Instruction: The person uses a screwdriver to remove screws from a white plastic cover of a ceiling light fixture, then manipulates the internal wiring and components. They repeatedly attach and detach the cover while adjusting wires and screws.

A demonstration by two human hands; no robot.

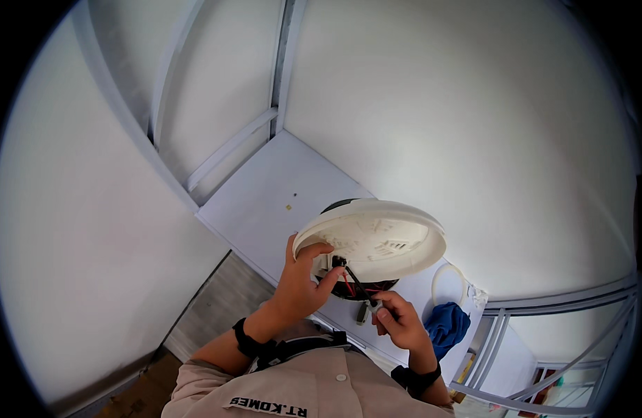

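Note:
A round cream plastic cover (404, 261) is tilted up, its hollow inside facing me, above a dark round body (346, 292). My left hand (300, 285) grips the cover's left rim, thumb and fingers around a small black part (338, 261) at its inner edge. In my right hand (401, 322), closed just below the cover, is what looks like a screwdriver (359, 284). Its dark shaft slants up to the black part; whether the tip touches is too small to tell. Red wires (349, 284) run between cover and body.
The pale table (254, 188) carries a tiny yellow piece (289, 207) and a dark speck (295, 195). To the right lie a crumpled blue cloth (447, 327) and a cream ring (434, 287). Walls and a metal frame (230, 150) border the table.

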